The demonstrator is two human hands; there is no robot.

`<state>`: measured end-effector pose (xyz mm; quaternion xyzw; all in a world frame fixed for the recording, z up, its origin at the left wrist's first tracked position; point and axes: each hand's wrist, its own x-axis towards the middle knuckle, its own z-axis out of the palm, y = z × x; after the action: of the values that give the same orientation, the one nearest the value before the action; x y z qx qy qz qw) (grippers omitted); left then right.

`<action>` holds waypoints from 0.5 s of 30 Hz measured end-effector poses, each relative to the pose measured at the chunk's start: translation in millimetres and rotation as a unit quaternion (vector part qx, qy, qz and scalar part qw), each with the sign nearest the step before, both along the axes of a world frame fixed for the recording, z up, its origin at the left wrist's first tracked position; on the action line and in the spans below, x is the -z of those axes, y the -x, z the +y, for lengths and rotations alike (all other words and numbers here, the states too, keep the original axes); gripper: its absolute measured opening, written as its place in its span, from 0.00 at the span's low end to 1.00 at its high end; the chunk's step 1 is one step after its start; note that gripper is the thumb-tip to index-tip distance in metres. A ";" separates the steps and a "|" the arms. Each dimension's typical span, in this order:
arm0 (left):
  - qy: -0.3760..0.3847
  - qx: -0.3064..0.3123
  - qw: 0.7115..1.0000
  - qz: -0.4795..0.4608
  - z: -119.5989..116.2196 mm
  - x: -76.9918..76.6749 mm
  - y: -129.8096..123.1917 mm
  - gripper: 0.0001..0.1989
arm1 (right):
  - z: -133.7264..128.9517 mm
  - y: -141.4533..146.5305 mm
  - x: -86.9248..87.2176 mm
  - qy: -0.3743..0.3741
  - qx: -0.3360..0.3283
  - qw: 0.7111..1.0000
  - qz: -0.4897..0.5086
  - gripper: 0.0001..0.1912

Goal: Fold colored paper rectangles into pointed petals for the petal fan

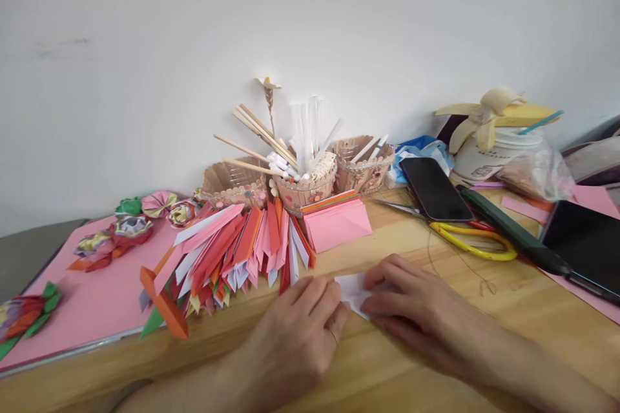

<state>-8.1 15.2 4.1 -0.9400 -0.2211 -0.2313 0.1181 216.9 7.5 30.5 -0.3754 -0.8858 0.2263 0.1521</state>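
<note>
A small piece of white paper [351,290], partly folded, lies on the wooden table between my hands. My left hand [305,329] is closed at the paper's left edge, fingers together and pressing down, a ring on one finger. On the other side, my right hand [419,310] pinches the paper's right part, and its fingers cover much of it. Just beyond my left hand is a heap of folded paper pieces [227,255] in red, pink, orange and white. A stack of pink paper rectangles [338,226] sits a little past the white sheet.
Craft baskets [305,195] holding sticks and clear tubes stand against the wall. To the right are yellow-handled scissors [472,242], a phone [434,188], a dark green cutter [513,229] and a peeled banana [504,113] on a white tub. Paper flowers [133,229] rest on a pink sheet [106,297] at left.
</note>
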 end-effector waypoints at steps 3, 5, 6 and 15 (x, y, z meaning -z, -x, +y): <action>-0.016 -0.020 1.000 -0.003 2.7 -1.9 1.3 0.12 | -5.9 4.5 -10.5 0.040 -0.016 0.998 -0.038 0.09; 0.007 -0.015 1.000 -0.022 2.6 -2.6 1.4 0.13 | -10.1 8.9 -16.8 0.075 -0.013 0.996 -0.054 0.10; 0.022 -0.008 0.999 -0.033 2.0 -2.6 1.4 0.14 | -11.9 10.8 -19.4 0.092 -0.011 0.994 -0.057 0.11; -0.101 0.046 0.994 -0.005 -10.6 2.7 3.2 0.14 | -16.3 17.2 -17.0 0.145 0.010 0.987 0.063 0.10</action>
<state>-11.3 4.6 1.4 -0.9313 -0.1537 -0.2623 0.2007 199.7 -8.8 47.5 -0.3872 -0.8286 0.3737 0.1542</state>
